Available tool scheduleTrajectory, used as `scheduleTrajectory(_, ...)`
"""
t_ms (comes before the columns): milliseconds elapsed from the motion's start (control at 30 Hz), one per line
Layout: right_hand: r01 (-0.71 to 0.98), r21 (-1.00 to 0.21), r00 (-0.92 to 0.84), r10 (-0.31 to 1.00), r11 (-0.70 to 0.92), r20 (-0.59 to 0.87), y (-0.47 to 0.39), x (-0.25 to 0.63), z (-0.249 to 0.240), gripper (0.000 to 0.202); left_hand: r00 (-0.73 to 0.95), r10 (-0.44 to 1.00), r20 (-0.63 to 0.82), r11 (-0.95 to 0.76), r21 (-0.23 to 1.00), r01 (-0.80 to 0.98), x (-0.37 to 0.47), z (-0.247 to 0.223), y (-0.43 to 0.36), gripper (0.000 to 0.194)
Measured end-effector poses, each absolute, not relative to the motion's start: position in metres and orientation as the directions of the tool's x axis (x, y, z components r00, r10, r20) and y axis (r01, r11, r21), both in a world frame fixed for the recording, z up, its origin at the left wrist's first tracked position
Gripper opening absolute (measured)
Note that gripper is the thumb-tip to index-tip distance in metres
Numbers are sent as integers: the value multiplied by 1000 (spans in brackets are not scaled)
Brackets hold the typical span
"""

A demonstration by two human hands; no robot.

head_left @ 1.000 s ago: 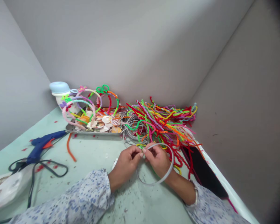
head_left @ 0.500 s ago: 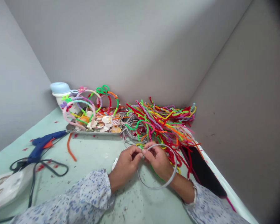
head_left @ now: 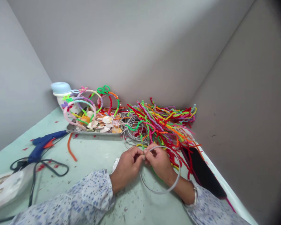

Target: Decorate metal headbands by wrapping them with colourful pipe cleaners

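Note:
A thin grey ring (head_left: 157,192) hangs between my hands and passes in front of my right wrist. My left hand (head_left: 128,164) is closed in a pinch at the ring's upper left part. Right beside it my right hand (head_left: 158,161) pinches the ring too, fingertips nearly touching the left ones. A bit of green shows just above the fingertips. Behind my hands lie a bundle of loose grey rings (head_left: 135,132) and a large heap of coloured fuzzy stems (head_left: 164,120).
On the left lie a blue glue gun (head_left: 38,147) with its black cable, an orange stem (head_left: 71,150) and a white packet (head_left: 10,187). A metal tray (head_left: 96,133) holds shells and decorated rings. Behind it stands a blue-lidded container (head_left: 61,89). A black object (head_left: 206,173) lies right.
The grey ring has shifted slightly right and down. Both hands have barely moved and stay pinched together.

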State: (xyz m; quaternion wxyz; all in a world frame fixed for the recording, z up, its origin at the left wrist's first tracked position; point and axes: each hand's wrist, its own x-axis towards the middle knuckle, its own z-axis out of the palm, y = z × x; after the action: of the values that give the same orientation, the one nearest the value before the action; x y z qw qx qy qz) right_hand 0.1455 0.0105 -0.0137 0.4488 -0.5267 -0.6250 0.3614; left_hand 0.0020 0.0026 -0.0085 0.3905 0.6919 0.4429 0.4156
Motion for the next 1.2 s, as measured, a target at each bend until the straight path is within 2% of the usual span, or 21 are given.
scheduleTrajectory(233,65,-979,-145,972,195,184,11,149,-15,15,267,941,209,-260,951,169,0,-4,3,14)
scheduleTrajectory(367,-3,-977,-157,965,211,209,10,151,-13,17,265,949,172,-203,975,94,-1,-4,5,13)
scheduleTrajectory(500,33,-970,-109,966,241,237,10,150,-13,15,271,953,134,-161,984,80,-2,-4,7,11)
scheduleTrajectory(667,67,-964,-83,964,257,251,10,149,-15,15,242,965,99,-130,985,117,-1,-2,8,17)
scheduleTrajectory(900,165,-945,-131,956,282,262,10,151,-14,18,233,968,94,-114,991,76,-3,-3,9,23)
scheduleTrajectory(1200,187,-936,-176,948,298,266,10,151,-15,17,230,970,81,-88,996,20,-5,-6,12,26)
